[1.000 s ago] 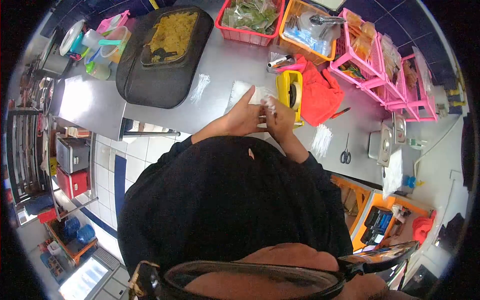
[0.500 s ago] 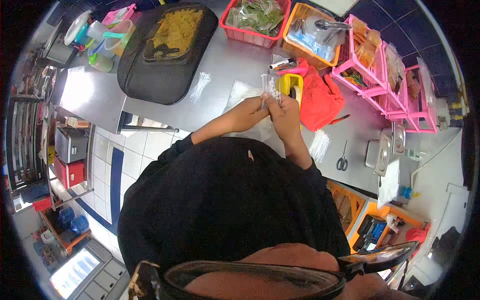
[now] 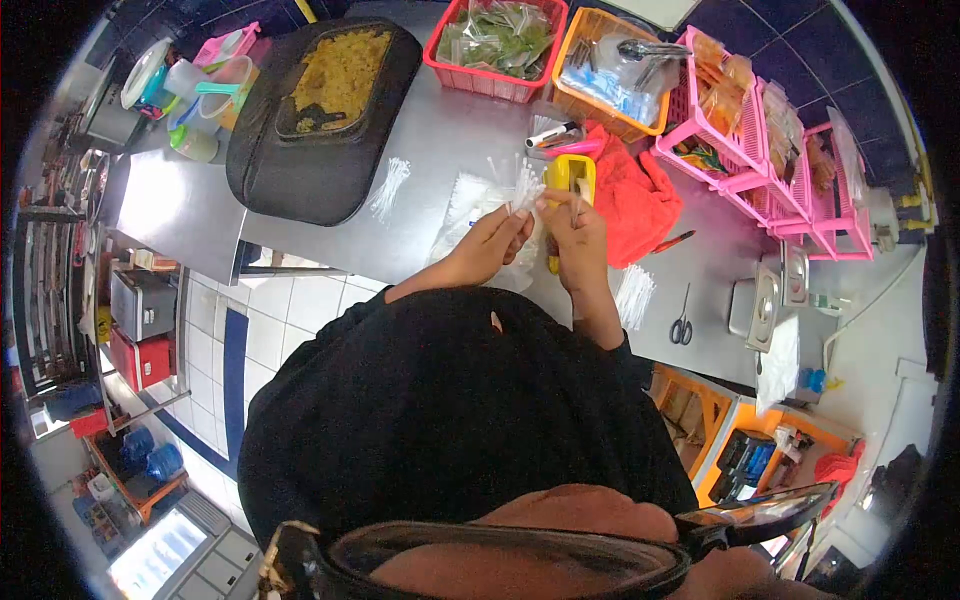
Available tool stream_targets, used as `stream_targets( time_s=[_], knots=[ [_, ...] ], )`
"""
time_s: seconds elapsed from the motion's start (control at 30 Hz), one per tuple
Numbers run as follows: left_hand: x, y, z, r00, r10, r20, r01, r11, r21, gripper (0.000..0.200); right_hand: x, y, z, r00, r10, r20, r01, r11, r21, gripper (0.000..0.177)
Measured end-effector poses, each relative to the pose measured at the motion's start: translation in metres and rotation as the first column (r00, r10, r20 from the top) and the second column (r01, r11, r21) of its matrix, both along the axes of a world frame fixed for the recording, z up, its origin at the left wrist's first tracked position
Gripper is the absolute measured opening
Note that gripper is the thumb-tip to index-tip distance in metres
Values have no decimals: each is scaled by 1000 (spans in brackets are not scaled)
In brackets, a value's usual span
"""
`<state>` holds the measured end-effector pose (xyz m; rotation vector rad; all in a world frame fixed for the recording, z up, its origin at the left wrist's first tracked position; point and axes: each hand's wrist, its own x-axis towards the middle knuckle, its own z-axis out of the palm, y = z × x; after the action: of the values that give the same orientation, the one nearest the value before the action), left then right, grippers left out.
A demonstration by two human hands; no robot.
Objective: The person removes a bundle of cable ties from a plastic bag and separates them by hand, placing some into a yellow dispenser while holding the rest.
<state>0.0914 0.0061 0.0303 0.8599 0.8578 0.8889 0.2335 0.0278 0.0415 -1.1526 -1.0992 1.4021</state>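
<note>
My left hand is closed around a bundle of thin white sticks, whose thicker, cotton-bud-like tips fan out above the fingers. Beside it, my right hand has curled fingers close to the bundle; what they pinch, if anything, is too small to make out. Just behind the right hand sits a yellow holder. Clear plastic bags lie on the steel table under and left of the hands. Similar loose white sticks rest farther left, and another pile of white sticks lies to the right.
A red cloth, a marker and scissors lie on the table. Behind stand a red basket, an orange basket and pink racks. A black bag with a food tray is at left.
My hands have moved slightly apart. The bundle's tips now spread above my left hand, and the right hand has shifted a little lower, beside the yellow holder. The view has tilted slightly.
</note>
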Motion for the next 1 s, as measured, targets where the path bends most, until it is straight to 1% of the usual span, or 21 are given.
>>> stream_targets(
  time_s=[0.03, 0.1, 0.13, 0.2, 0.3, 0.33, 0.4, 0.53, 0.63, 0.7, 0.83, 0.9, 1.0],
  knots=[
    [0, -1, 4, 1000, 3, -29, -4, 1000, -21, 30, -1, -1, -1, 1000, 13, -22, -14, 1000, -26, 16],
    [-2, 0, 3, 996, -13, -85, 17, 999, 50, 30, -4, -4, -2, 997, 40, -66, -45, 996, -77, 13],
    [-3, 1, 2, 993, -19, -113, 29, 996, 85, 30, -4, -3, -3, 998, 17, -58, -21, 997, -72, 12],
    [0, 0, 10, 992, 14, -123, -4, 997, 80, 30, -4, -2, -6, 999, -30, -42, 27, 998, -59, 11],
    [0, 0, 9, 989, 28, -145, -16, 996, 85, 29, -4, -1, -3, 989, -96, -111, 90, 994, -60, 11],
    [0, 0, 7, 988, 27, -154, -14, 996, 88, 29, -4, -1, -3, 989, -98, -108, 93, 995, -46, 11],
    [1, 0, 5, 989, 37, -146, -27, 997, 72, 28, -4, 0, -3, 990, -100, -102, 99, 995, -18, 12],
    [7, -2, 6, 988, 85, -130, -77, 995, 70, 28, -2, -2, -4, 972, -126, -199, 118, 992, -52, 12],
    [5, -2, 2, 991, 51, -124, -39, 995, 96, 29, -2, -3, -3, 954, -160, -255, 147, 987, -70, 12],
    [5, -3, 2, 991, 59, -117, -48, 995, 88, 30, -2, -3, -1, 947, -170, -271, 150, 984, -95, 11],
    [5, -5, 2, 994, 97, -44, -96, 995, 39, 28, -3, -4, 0, 930, -175, -323, 178, 984, -19, 11],
    [5, -5, 2, 993, 109, -52, -109, 994, 8, 27, -2, -4, 2, 912, -167, -374, 187, 982, 16, 10],
    [5, -5, 1, 989, 132, -65, -133, 991, -19, 26, -1, -2, 0, 886, -200, -418, 226, 974, 14, 11]
  ],
)
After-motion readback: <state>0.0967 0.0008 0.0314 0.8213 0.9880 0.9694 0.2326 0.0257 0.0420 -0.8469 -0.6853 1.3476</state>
